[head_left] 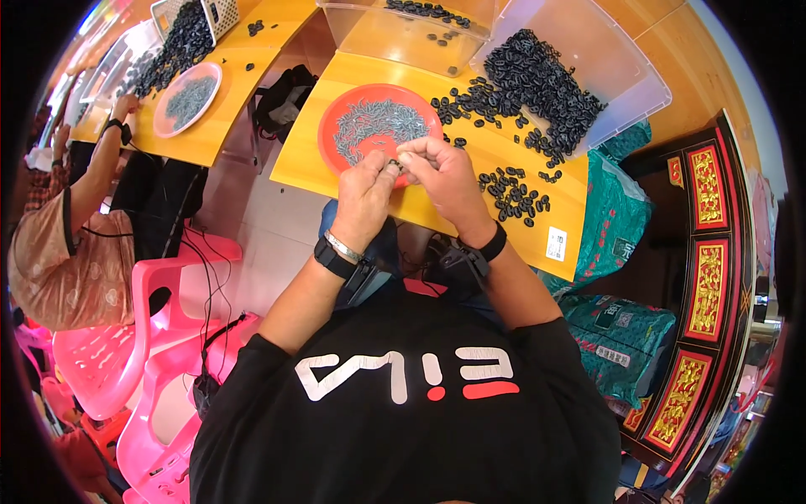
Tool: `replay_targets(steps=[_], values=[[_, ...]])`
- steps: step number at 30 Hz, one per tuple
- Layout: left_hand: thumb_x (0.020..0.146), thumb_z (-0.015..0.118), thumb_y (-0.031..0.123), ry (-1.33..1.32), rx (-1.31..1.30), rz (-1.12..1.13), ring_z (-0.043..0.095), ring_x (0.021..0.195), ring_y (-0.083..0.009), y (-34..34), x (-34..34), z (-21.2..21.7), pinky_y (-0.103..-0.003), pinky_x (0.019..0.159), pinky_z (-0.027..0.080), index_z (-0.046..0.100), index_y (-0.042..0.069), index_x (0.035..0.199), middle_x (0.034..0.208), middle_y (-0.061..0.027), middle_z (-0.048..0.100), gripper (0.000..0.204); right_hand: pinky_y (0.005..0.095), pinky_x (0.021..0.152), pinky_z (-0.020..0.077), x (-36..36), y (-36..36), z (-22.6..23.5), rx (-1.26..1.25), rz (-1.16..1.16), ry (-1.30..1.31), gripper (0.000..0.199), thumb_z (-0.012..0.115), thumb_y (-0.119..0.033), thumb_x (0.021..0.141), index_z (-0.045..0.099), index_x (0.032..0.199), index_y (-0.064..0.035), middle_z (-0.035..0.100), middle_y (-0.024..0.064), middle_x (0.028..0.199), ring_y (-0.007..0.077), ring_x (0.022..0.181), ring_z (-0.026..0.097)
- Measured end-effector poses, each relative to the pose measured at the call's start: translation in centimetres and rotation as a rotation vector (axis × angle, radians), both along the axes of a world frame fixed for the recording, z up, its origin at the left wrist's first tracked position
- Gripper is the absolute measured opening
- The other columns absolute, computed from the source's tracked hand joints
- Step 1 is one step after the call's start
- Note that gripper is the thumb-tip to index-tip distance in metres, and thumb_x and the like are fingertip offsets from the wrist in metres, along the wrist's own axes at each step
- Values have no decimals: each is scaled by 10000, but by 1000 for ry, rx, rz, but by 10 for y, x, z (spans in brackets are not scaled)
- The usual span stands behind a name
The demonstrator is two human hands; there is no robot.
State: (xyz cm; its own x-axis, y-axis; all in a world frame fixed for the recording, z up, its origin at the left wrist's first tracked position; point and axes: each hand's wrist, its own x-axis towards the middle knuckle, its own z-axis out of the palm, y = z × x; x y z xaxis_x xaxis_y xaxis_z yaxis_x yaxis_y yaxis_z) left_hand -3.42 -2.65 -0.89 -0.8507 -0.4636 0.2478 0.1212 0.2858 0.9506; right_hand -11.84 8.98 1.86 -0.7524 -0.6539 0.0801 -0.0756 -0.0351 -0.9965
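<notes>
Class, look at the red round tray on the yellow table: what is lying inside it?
The red tray holds a heap of small grey metal pieces. Both hands, left hand and right hand, cover its near rim, hiding anything there.

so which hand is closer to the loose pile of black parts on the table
Right. The right hand is just beside the black parts; the left hand sits farther off, over the red plate.

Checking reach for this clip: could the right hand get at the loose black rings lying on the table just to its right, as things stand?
Probably yes. The right hand is up over the edge of the red plate, pinching a small part together with the left hand. The loose black rings lie close beside it on the bare yellow table, with nothing between.
</notes>
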Motion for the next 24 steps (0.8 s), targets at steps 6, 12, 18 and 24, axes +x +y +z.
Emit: replay_targets(steps=[6, 12, 18, 24], values=[[853, 511, 68, -31, 248, -36, 486, 546, -115, -4, 2, 8, -292, 503, 403, 525, -6, 743, 583, -53, 488, 134, 193, 641, 454, -41, 24, 3, 130, 32, 49, 181, 566, -95, 877, 649, 1014, -10, 637, 3, 801, 58, 704, 568], [861, 501, 81, -55, 403, -54, 446, 529, -88, -9, 1, 7, -253, 499, 389, 512, 3, 710, 587, -12, 465, 170, 362, 720, 485, -89, 38, -4, 621, -97, 683, 206, 586, -105, 779, 678, 963, -91, 633, 119, 850, 280, 794, 613], [852, 497, 75, -56, 393, -42, 444, 528, -91, -13, 1, 6, -250, 501, 384, 489, 10, 677, 587, -12, 460, 187, 410, 770, 467, -104, 39, -21, 761, 39, 853, 254, 555, -50, 754, 683, 968, -98, 619, 124, 911, 312, 887, 591], [849, 496, 79, -61, 388, -55, 443, 527, -95, -12, 1, 6, -252, 501, 378, 477, 16, 669, 579, -16, 459, 192, 407, 782, 464, -110, 38, -26, 755, 68, 891, 292, 505, 3, 760, 678, 977, -88, 611, 158, 909, 327, 886, 586]])
